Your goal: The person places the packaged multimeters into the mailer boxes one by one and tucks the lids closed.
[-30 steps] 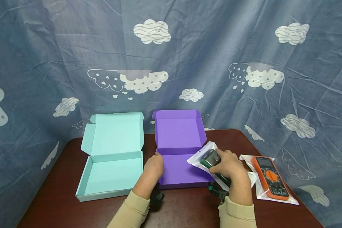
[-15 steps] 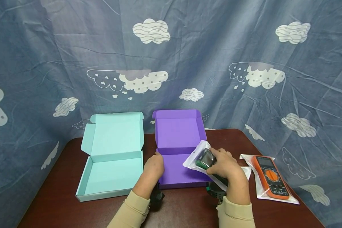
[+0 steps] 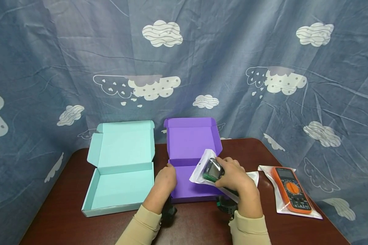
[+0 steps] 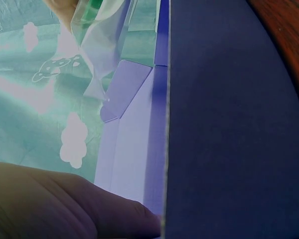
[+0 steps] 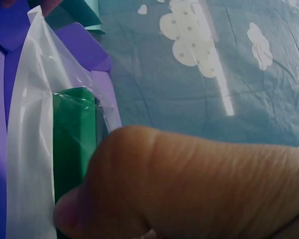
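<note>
My right hand [image 3: 234, 175] grips a green-and-black handheld meter [image 3: 213, 170] sealed in a clear and white plastic bag [image 3: 197, 172]. It holds the meter tilted over the right part of the open purple box [image 3: 184, 185]. In the right wrist view, the thumb presses along the green casing [image 5: 72, 139] through the plastic. The meter's lower part is hidden behind the hand. My left hand [image 3: 166, 178] holds the left wall of the purple box; in the left wrist view its thumb [image 4: 124, 214] lies against the edge of that wall.
Left of the purple box stands an open mint-green box [image 3: 119, 190], its lid raised. An orange multimeter [image 3: 291, 189] in a plastic bag lies near the table's right edge. A blue cloud-print curtain [image 3: 184, 58] hangs behind the dark red table [image 3: 199, 224].
My right hand has carried the bagged green meter leftward, farther over the purple box. The left hand stays at the box wall.
</note>
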{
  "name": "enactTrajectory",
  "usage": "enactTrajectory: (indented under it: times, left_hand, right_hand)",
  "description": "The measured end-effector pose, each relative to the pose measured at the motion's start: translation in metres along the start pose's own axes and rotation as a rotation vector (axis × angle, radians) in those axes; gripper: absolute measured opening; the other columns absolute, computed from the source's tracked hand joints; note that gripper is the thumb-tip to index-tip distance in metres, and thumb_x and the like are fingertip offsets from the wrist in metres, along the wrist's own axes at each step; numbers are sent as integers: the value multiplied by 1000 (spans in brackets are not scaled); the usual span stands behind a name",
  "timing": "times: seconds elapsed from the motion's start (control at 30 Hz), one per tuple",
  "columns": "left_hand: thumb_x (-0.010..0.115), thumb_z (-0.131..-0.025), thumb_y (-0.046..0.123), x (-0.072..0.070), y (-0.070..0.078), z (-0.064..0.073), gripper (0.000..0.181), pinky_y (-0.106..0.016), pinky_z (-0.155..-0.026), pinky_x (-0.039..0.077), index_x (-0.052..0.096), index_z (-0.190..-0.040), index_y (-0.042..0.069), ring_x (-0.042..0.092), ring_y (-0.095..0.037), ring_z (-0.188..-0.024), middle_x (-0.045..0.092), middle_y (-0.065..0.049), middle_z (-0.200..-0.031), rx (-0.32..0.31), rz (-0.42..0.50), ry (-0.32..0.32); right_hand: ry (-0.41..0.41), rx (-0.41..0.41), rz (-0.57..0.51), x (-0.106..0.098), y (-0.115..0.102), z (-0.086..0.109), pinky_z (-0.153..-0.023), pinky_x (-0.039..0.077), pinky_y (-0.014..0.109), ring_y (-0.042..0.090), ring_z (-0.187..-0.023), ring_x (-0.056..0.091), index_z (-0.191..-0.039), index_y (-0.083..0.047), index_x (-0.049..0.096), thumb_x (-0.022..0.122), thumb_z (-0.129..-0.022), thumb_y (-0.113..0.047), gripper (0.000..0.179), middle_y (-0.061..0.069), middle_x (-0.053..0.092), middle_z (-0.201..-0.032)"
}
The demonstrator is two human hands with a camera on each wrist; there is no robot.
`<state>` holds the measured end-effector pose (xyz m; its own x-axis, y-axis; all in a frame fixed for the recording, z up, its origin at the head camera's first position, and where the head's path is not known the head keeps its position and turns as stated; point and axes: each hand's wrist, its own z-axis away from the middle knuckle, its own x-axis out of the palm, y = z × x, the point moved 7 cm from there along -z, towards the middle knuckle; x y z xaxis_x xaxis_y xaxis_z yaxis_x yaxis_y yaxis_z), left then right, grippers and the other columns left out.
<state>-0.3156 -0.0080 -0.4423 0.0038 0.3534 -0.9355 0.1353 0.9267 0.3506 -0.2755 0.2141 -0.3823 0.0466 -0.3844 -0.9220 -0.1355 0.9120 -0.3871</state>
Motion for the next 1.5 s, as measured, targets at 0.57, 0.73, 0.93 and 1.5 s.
enactTrajectory:
  times: [0.57, 0.73, 0.93, 1.5]
  left_hand:
    - [62, -96, 1, 1, 0, 0, 49, -46, -73, 60, 48, -138, -20, 73, -37, -84, 72, -27, -94, 7, -4, 26]
    - [62, -96, 1, 1, -1, 1, 50, -46, -73, 59, 48, -138, -21, 73, -37, -84, 72, -27, -94, 10, -1, 23]
    - [64, -95, 3, 3, -2, 0, 53, -45, -73, 59, 47, -140, -20, 73, -35, -84, 72, -25, -94, 4, -5, 2]
    - [64, -95, 3, 1, 1, 0, 52, -45, -73, 59, 48, -139, -20, 73, -36, -86, 73, -26, -98, 19, -7, 13]
  right_hand:
    - [2, -83, 52, 19, -13, -14, -84, 39, 52, 33, -110, 48, -150, -4, 52, 83, -60, -21, 97, 16, 56, -124]
    - [-15, -86, 62, 26, -18, -18, -85, 39, 52, 33, -109, 48, -149, -4, 52, 85, -60, -22, 97, 16, 56, -122]
    - [-18, -97, 64, 34, -23, -23, -88, 40, 52, 33, -111, 48, -148, -7, 55, 87, -58, -22, 97, 15, 57, -123]
    - [61, -182, 125, 47, -40, -31, -96, 39, 52, 32, -108, 50, -145, -9, 59, 90, -54, -24, 97, 9, 57, -116]
